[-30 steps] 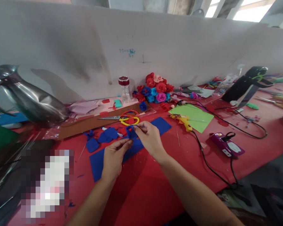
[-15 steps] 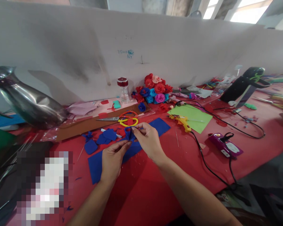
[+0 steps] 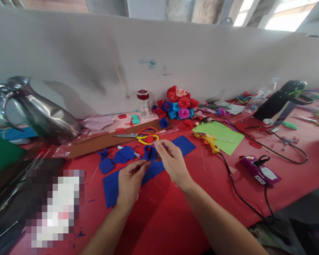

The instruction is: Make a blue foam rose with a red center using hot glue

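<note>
blue curl pinched at its base above the blue strip

a curled blue piece [image 3: 149, 153] is held upright near the middle of the view, above a flat blue strip [image 3: 188, 145] on the red worktop [image 3: 170, 219]. its lower end is gripped between the thumb and forefinger of the left hand [image 3: 130, 179]. the right hand [image 3: 172, 161] is placed just beside the upper edge, thumb and forefinger drawn together; whether the piece is also gripped there cannot be told.

the step in hand is judged to be the shaping of the curl, with the base steadied by the left hand and the rim worked by the right. for the next move, a firm pinch at the base seems to be called for, along with a light touch at the rim, since the open loop could easily be crushed or unrolled. loose blue pieces [image 3: 123, 154] are laid to the left, within easy reach; the scissors [image 3: 126, 135] and the yellow glue gun [image 3: 208, 140] are left unheld.

the lower end of the curl is hidden by the left fingertips, and its inner layers are too dark to be counted. the middle of the strip is covered by the hands. both forearms are cut off by the lower edge. at lower left, something is masked by a pixelated patch [image 3: 60, 209], and the objects at the far right are blurred.
</note>
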`<state>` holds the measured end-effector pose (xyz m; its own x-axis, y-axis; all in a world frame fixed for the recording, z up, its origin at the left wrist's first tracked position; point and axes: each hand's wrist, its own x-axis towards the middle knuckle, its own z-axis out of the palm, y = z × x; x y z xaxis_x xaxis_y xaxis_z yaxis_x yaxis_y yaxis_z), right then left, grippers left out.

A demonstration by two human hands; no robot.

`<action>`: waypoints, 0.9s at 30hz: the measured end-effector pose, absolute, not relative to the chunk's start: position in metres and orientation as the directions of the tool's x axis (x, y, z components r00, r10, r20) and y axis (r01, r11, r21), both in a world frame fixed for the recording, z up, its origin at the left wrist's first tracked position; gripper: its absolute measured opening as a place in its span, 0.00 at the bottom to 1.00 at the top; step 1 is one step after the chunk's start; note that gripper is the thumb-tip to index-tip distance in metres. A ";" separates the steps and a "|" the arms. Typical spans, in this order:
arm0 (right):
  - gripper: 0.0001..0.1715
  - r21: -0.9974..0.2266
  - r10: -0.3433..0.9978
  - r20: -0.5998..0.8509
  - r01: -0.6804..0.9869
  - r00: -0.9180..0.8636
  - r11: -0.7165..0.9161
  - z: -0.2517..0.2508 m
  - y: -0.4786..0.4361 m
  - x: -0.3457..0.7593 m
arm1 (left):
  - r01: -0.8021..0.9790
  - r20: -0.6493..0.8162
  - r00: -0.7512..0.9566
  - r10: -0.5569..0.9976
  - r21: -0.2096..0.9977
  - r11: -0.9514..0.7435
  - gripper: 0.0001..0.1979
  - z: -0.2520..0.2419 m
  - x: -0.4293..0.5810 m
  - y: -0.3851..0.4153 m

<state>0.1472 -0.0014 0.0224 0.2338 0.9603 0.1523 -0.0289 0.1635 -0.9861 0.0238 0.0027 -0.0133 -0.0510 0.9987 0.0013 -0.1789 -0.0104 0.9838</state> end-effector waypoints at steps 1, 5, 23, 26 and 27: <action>0.18 -0.985 0.961 0.143 -0.062 0.235 0.161 0.024 -0.002 0.147 | -0.179 0.006 -0.066 0.998 0.984 -0.018 0.05 -0.013 0.024 0.003; 0.15 -0.975 0.966 0.091 -0.176 0.240 0.136 0.027 -0.003 0.148 | -0.147 0.050 -0.116 0.992 0.987 -0.067 0.05 -0.010 0.022 0.002; 0.08 -0.995 0.996 0.094 -0.016 -0.003 0.094 0.018 0.002 0.151 | -0.114 0.136 -0.071 0.988 0.983 -0.143 0.03 -0.005 0.017 0.004; 0.08 -0.995 0.995 0.097 0.012 0.001 0.096 0.017 0.002 0.152 | -0.092 0.150 -0.060 0.987 0.984 -0.155 0.03 -0.004 0.017 0.003; 0.08 -0.995 0.995 0.098 0.026 0.003 0.097 0.017 0.002 0.152 | -0.083 0.152 -0.060 0.987 0.984 -0.157 0.04 -0.003 0.017 0.003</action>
<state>0.1518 0.0022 0.0168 0.0030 0.9952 0.0975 0.0264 0.0974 -0.9949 0.0166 0.0034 -0.0031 -0.0601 0.9865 0.1523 -0.0835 -0.1570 0.9841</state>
